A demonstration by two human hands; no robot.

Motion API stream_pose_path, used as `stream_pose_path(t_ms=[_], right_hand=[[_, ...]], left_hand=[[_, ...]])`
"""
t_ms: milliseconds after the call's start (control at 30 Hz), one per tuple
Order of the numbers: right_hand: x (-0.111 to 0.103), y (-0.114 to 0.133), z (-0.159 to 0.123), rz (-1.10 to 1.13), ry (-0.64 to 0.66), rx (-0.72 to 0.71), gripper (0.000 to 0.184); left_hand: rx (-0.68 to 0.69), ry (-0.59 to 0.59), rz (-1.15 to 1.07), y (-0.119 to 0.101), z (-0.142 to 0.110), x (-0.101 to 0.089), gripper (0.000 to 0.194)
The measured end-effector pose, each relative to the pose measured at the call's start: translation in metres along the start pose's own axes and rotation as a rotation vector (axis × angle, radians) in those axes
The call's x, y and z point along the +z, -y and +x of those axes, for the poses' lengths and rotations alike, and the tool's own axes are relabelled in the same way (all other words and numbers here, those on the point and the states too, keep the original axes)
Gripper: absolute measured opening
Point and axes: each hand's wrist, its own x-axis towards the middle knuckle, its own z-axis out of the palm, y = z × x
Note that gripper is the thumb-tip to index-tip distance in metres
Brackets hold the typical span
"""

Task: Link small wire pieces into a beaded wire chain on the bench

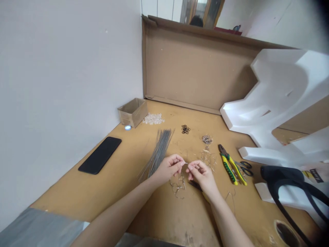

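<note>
Between my two hands is a short, thin piece of wire [186,163], pinched at either end. The fingers of my left hand [172,166] close on its left end, and those of my right hand [202,174] close on the other. A bundle of straight grey wires [159,149] lies just beyond and left of my left hand. Bent wire pieces [178,187] are scattered on the table below the hands, and more bent wires [208,158] lie past the right hand. Partly covered by my right hand is a dark-tipped tool [195,185].
Yellow-green pliers [231,166] and black-handled scissors [245,167] lie at right, near white foam [280,85]. Black rings [185,129], a small metal pile [207,139], clear beads [153,118] and a cardboard box [133,112] sit farther back. A black phone [100,155] lies left.
</note>
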Motion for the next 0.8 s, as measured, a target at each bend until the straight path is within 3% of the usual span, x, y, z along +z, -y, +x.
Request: stream_pose_path(t_ms=[200, 500, 633, 800], right_hand=[[0.002, -0.004, -0.001, -0.120, -0.036, -0.094, 0.020], [0.003, -0.008, 0.001, -0.147, -0.093, -0.119, 0.019], [0.000, -0.006, 0.001, -0.190, -0.115, -0.113, 0.020], [-0.002, -0.003, 0.000, -0.240, -0.014, -0.102, 0.018]], left_hand=[[0.097, -0.062, 0.128, 0.004, -0.003, 0.004, 0.017], [0.141, -0.111, 0.200, 0.000, -0.004, 0.006, 0.016], [0.084, -0.049, 0.121, -0.007, -0.001, -0.003, 0.021], [-0.014, 0.084, -0.013, -0.009, 0.002, -0.010, 0.021]])
